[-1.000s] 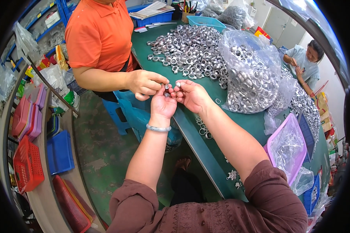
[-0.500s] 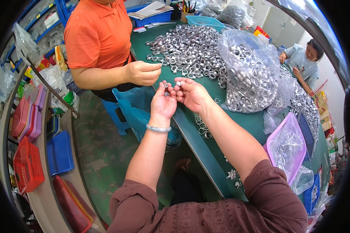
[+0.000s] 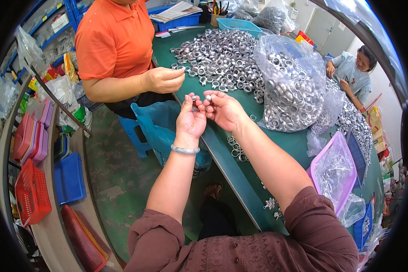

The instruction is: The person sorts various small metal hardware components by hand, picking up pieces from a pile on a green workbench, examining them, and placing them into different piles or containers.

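My left hand [image 3: 191, 121] and my right hand [image 3: 225, 111] meet over the near edge of the green table. Each has its fingers closed in a pinch on a small silvery metal piece, the left piece [image 3: 193, 98] and the right piece [image 3: 208, 97]. Their exact shape is mostly covered by my fingers. Just beyond lies a large heap of metal rings [image 3: 222, 56]. To the right of my hands stands a clear plastic bag [image 3: 289, 88] full of similar rings. A few loose rings [image 3: 236, 148] lie beside my right forearm.
A co-worker in an orange shirt [image 3: 115, 41] reaches a hand [image 3: 163, 80] in from the left. Below it hangs a teal bag [image 3: 152, 124]. At right are a pink tray [image 3: 333, 170] with bagged parts and another person [image 3: 356, 68]. Shelved trays [image 3: 70, 179] stand left.
The orange-shirted co-worker's hand has shifted slightly away and to the left, near the loose rings. My own hands have hardly moved.
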Tool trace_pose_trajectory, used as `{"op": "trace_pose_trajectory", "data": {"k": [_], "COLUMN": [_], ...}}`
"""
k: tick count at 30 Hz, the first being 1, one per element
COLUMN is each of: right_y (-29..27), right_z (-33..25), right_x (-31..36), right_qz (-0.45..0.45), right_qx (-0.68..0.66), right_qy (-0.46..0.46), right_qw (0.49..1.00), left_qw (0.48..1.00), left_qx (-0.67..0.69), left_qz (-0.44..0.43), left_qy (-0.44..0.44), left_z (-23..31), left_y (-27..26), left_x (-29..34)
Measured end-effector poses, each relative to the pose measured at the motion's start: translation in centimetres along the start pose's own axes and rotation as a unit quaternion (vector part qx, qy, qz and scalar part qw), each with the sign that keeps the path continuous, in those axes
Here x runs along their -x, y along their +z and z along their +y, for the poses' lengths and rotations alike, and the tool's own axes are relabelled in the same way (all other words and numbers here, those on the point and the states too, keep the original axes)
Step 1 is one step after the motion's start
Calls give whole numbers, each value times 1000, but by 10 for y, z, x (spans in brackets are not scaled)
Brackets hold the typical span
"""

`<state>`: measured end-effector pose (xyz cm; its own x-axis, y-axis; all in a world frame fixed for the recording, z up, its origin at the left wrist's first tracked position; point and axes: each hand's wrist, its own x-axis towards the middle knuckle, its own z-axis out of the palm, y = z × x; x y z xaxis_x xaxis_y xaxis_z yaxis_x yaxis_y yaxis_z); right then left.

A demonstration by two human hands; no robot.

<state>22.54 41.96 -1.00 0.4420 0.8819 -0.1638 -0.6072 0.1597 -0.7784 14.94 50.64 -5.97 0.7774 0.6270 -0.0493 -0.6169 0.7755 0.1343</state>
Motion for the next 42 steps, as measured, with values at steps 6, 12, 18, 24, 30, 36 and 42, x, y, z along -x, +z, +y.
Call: {"op": "trace_pose_trajectory", "data": {"k": [6,12,18,24,30,36,42], "right_y": [-2,-4,-5,-3,-7,-4,-7], "right_z": [1,1,0,-1,0,1,1], "right_x": [1,1,1,2,2,3,2], "right_qz": [-5,-18,-21,-14,-25,-28,-37], "right_qx": [-6,-2,-2,3,9,6,6], "right_qy": [0,1,-1,6,8,13,17], "right_qw": [1000,1000,1000,1000,1000,1000,999], "left_qw": [1000,999,999,999,998,997,997], "left_qx": [-15,-31,-32,-38,-57,-76,-78], "left_qz": [1,-24,-29,-25,-14,-20,-14], "left_qy": [2,-1,-9,-10,-10,-9,-12], "left_z": [-1,-1,-1,0,-2,1,1], "left_y": [1,1,1,2,3,1,-1], "left_x": [2,3,3,2,3,3,4]}}
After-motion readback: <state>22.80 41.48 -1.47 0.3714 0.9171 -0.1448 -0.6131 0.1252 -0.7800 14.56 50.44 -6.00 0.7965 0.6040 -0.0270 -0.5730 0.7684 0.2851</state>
